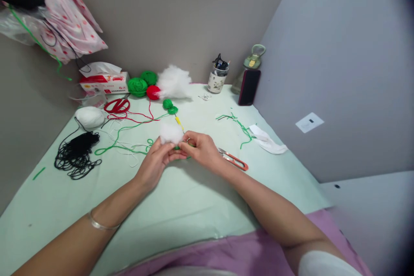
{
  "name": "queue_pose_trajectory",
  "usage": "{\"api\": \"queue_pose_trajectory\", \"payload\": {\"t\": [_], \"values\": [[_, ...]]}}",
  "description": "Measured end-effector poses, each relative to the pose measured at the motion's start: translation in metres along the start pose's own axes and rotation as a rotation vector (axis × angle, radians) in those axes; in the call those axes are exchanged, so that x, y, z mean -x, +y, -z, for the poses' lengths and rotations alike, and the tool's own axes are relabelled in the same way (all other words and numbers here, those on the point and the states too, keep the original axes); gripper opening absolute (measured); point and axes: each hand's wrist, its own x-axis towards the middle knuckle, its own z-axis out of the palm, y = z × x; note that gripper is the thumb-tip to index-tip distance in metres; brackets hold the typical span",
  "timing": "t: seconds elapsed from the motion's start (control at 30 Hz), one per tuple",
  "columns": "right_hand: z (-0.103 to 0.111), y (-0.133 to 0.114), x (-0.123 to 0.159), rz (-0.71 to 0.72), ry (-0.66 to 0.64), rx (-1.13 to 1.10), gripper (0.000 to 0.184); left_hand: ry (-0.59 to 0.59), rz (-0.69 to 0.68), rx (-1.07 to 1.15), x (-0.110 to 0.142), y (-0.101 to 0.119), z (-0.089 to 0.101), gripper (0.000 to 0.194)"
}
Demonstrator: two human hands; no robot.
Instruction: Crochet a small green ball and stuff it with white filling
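My left hand (pixel 158 157) and my right hand (pixel 201 148) meet over the middle of the table. Between their fingers is a small green crochet piece (pixel 177 147), mostly covered by the fingertips. A tuft of white stuffing (pixel 170 133) rises from it, resting against my left fingers. My right thumb and forefinger are pinched at the piece's edge. Just beyond lies a crochet hook with a yellow handle (pixel 179 122), its near end close to my right fingertips. Small green crocheted balls (pixel 170 106) sit past the hook. Green yarn (pixel 119 138) trails off to the left.
Black yarn (pixel 76 153), a white yarn ball (pixel 89 117) and red scissors (pixel 117 105) lie left. Behind are a tissue box (pixel 110 83), green yarn balls (pixel 137 87) and more stuffing (pixel 174 82). Orange snips (pixel 233 159), a phone (pixel 249 87) and a bottle (pixel 241 79) stay right.
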Motion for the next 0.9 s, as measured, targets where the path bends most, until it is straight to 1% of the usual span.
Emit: {"api": "queue_pose_trajectory", "payload": {"t": [0.1, 0.17, 0.3, 0.37, 0.47, 0.57, 0.7, 0.77, 0.9], "values": [[0.001, 0.004, -0.003, -0.044, -0.019, -0.103, 0.018, -0.02, 0.005, -0.002, 0.0, 0.001, -0.001, 0.034], [0.003, 0.003, -0.003, -0.028, -0.047, -0.141, 0.02, -0.02, 0.011, -0.009, -0.002, 0.0, 0.0, 0.034], [0.002, -0.005, 0.003, 0.072, -0.163, -0.179, 0.023, 0.019, 0.004, -0.042, -0.007, -0.002, 0.005, 0.019], [-0.001, -0.009, 0.007, 0.083, -0.201, -0.186, 0.02, 0.047, -0.015, -0.068, -0.009, -0.004, 0.008, 0.012], [-0.005, -0.01, 0.009, 0.072, -0.2, -0.194, 0.015, 0.074, -0.047, -0.096, -0.009, -0.006, 0.01, 0.01], [-0.003, -0.007, 0.006, 0.083, -0.233, -0.223, 0.016, 0.1, -0.075, -0.108, -0.007, -0.006, 0.009, 0.014], [0.004, 0.0, -0.001, 0.02, -0.17, -0.239, 0.022, 0.14, -0.086, -0.101, -0.004, -0.005, 0.005, 0.017], [0.005, 0.003, -0.004, -0.018, -0.143, -0.319, 0.027, 0.144, -0.081, -0.093, -0.003, -0.004, 0.004, 0.017], [0.002, 0.008, -0.007, -0.091, -0.167, -0.572, 0.027, 0.132, -0.056, -0.099, -0.003, -0.002, 0.004, 0.015]]}}
